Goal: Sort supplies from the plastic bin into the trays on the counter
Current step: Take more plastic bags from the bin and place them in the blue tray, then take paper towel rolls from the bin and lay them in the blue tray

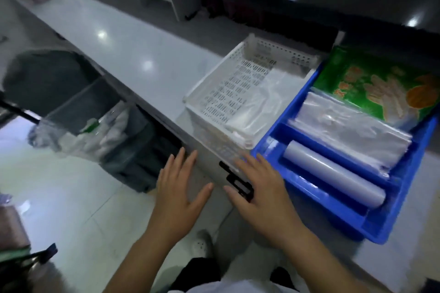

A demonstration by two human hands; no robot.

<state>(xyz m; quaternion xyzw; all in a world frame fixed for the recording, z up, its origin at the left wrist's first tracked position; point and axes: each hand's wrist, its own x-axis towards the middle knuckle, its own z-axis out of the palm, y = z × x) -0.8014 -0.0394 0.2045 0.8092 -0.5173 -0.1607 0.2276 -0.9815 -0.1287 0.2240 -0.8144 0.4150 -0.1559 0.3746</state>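
A white perforated tray [212,83] stands on the grey counter [133,54] and holds clear plastic bags [257,102]. To its right a blue divided tray [371,226] holds a grey roll [333,173], a stack of clear bags [352,131] and a green printed packet [371,83]. My left hand [177,188] and my right hand [262,195] hover with straight fingers in front of the counter's edge, below the white tray. Neither hand holds anything. No plastic bin is plainly in view.
A black latch [238,182] sits on the counter's front face between my hands. A dark waste bin [133,147] with a white bag liner stands on the floor to the left, under the counter. A dark ledge runs behind the trays.
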